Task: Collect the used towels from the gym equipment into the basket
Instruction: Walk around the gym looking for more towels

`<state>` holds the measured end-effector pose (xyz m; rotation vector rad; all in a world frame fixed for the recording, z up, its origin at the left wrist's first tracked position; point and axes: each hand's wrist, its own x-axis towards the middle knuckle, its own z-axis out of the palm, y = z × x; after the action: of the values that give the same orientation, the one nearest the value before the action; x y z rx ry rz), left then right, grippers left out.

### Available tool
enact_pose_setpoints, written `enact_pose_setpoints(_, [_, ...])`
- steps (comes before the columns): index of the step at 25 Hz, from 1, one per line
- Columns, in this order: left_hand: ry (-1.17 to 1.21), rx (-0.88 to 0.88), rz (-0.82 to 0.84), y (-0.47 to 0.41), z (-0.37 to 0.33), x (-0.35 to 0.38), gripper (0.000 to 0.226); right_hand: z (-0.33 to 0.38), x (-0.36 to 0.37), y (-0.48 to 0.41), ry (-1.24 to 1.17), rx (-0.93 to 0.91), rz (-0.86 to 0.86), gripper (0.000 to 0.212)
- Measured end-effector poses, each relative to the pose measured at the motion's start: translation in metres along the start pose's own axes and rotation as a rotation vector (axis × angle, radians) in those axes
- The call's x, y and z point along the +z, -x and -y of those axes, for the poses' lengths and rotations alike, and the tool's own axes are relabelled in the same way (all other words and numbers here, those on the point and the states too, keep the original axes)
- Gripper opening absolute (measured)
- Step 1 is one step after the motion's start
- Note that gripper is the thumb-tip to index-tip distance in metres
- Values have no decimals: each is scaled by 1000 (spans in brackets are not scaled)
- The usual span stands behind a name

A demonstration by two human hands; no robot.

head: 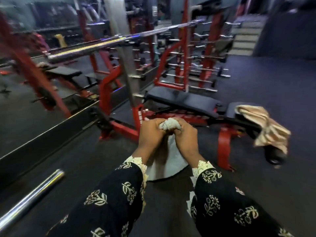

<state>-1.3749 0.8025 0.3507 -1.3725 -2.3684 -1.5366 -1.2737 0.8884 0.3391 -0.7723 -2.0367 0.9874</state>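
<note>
Black floral sleeves' [116, 194] left grip [151, 132] and right grip [185, 136] are clenching a pale grey towel [170, 124], likely soft and light, by its bunched top.

The gym is dim under cool, even light. Motion blur smears the red steel racks [104, 93] and the long chrome barbell [106, 43] across the upper half; straight lines bow toward the edges. Glare streaks the polished chrome bar [29, 200] at the lower left corner. The left hand [150, 134], right hand [185, 136] and crumpled white cloth towel [169, 124] they grip look sharpest.
</note>
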Motion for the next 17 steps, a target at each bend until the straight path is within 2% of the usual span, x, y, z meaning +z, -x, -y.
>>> enact_pose_setpoints(3, [73,83,149,-7,-68,92,23,-54,-101,-2,43,57,-125,45])
enact_pose_setpoints(6, [137,160,288,-3,-135,180,32,-101,-201,13,73,106,-232,39])
enact_pose_setpoints(12, [202,329,607,33,-267,372,25,-195,-403,81,166,266,-518,31])
enact_pose_setpoints(17, [383,410,812,80,-377,508,23,-251,-538,139,192,349,-703,31])
